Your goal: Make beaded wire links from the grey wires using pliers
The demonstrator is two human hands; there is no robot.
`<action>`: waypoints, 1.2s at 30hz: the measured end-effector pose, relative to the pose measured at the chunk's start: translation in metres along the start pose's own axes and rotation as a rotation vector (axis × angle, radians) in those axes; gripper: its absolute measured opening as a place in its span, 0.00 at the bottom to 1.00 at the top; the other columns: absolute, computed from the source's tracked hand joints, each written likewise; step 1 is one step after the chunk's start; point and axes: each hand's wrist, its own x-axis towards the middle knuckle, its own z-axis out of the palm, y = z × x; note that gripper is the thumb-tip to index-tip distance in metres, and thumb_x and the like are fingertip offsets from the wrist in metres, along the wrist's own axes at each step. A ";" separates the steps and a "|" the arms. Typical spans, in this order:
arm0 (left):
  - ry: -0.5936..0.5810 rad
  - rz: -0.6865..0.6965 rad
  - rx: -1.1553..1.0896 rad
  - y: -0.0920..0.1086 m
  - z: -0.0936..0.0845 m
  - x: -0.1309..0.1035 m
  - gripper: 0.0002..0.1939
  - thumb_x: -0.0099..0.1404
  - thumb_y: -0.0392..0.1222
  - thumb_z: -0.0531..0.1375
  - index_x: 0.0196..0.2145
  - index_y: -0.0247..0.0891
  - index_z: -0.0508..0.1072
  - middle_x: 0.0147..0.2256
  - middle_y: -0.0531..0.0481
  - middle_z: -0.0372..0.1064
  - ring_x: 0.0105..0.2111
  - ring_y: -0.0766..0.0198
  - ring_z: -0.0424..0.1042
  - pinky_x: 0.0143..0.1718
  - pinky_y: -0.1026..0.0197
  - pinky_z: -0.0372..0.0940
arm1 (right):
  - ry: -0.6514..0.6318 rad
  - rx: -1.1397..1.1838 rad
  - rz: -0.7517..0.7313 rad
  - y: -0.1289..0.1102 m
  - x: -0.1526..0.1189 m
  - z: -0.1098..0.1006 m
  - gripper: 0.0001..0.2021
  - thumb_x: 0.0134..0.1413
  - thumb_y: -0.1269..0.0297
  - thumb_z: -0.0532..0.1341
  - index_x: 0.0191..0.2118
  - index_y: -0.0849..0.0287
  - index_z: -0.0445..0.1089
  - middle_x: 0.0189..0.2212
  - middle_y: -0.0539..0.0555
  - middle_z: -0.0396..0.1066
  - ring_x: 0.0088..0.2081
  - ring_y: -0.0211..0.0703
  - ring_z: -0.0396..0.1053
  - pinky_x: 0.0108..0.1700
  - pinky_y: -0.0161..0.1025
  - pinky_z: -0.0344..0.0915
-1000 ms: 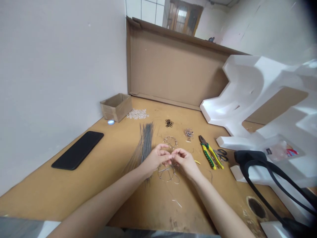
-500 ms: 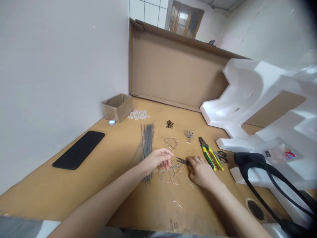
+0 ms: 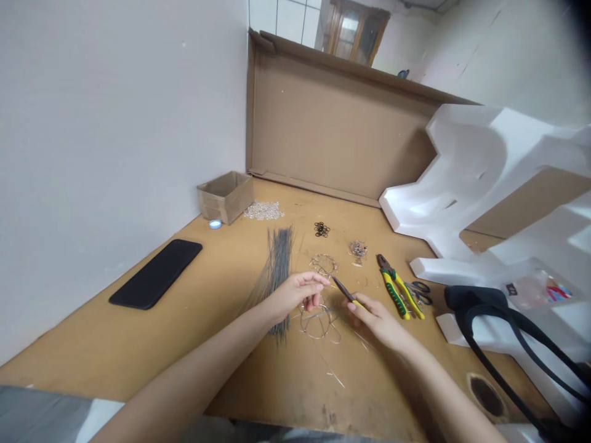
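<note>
My right hand (image 3: 372,317) grips small needle-nose pliers (image 3: 342,288) by the handles, dark jaws pointing up and left. Facing it, my left hand (image 3: 302,292) is closed in a pinch, thumb against fingers, close to the pliers' tip; whatever it pinches is too fine to make out. Beneath both hands lie bent wire loops (image 3: 316,321) on the table. Left of them, partly behind my left hand, is a bundle of straight grey wires (image 3: 279,252). A wire ring (image 3: 324,264) lies just beyond my fingers.
Green-and-yellow pliers (image 3: 398,289) and scissors (image 3: 420,291) lie right of my hands. Farther back are black rings (image 3: 322,229), small metal pieces (image 3: 357,248), clear beads (image 3: 264,210) and a cardboard box (image 3: 226,197). A black phone (image 3: 157,274) lies left; white foam (image 3: 409,212) and a black strap (image 3: 512,335) stand right.
My right hand has picked the needle-nose pliers up off the table and brought their tip near my left fingers. My left hand keeps its pinch. The view has shifted slightly.
</note>
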 end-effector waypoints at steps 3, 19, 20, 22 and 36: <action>0.011 0.001 0.017 0.001 0.000 -0.001 0.14 0.56 0.47 0.57 0.36 0.34 0.69 0.18 0.55 0.62 0.16 0.73 0.59 0.19 0.68 0.56 | -0.039 0.150 0.031 -0.006 -0.002 0.004 0.17 0.55 0.51 0.49 0.38 0.59 0.65 0.24 0.49 0.64 0.25 0.36 0.61 0.28 0.32 0.57; -0.010 -0.014 0.045 -0.001 -0.001 0.000 0.13 0.56 0.44 0.56 0.37 0.33 0.69 0.17 0.56 0.62 0.14 0.74 0.58 0.18 0.69 0.55 | -0.014 -0.058 -0.077 -0.021 -0.002 -0.003 0.13 0.57 0.58 0.48 0.32 0.60 0.64 0.25 0.48 0.63 0.28 0.36 0.61 0.32 0.32 0.57; -0.007 -0.015 0.050 -0.001 -0.001 -0.001 0.13 0.56 0.44 0.56 0.37 0.32 0.69 0.17 0.56 0.62 0.14 0.74 0.58 0.18 0.69 0.54 | -0.002 -0.089 -0.085 -0.021 -0.002 -0.004 0.13 0.57 0.58 0.48 0.32 0.60 0.65 0.25 0.48 0.63 0.28 0.37 0.61 0.31 0.33 0.57; -0.004 -0.017 0.058 0.000 -0.001 -0.001 0.13 0.56 0.43 0.56 0.37 0.32 0.69 0.17 0.57 0.62 0.14 0.74 0.57 0.17 0.69 0.54 | 0.023 -0.156 -0.091 -0.022 -0.003 -0.004 0.14 0.57 0.59 0.47 0.31 0.60 0.65 0.24 0.49 0.64 0.27 0.37 0.61 0.30 0.33 0.56; 0.151 -0.008 -0.085 -0.008 0.003 0.001 0.09 0.54 0.39 0.56 0.33 0.31 0.69 0.16 0.55 0.62 0.15 0.74 0.57 0.18 0.69 0.52 | 0.242 -1.227 -0.196 -0.046 -0.003 0.005 0.08 0.55 0.67 0.51 0.38 0.60 0.65 0.27 0.55 0.63 0.29 0.45 0.62 0.24 0.35 0.48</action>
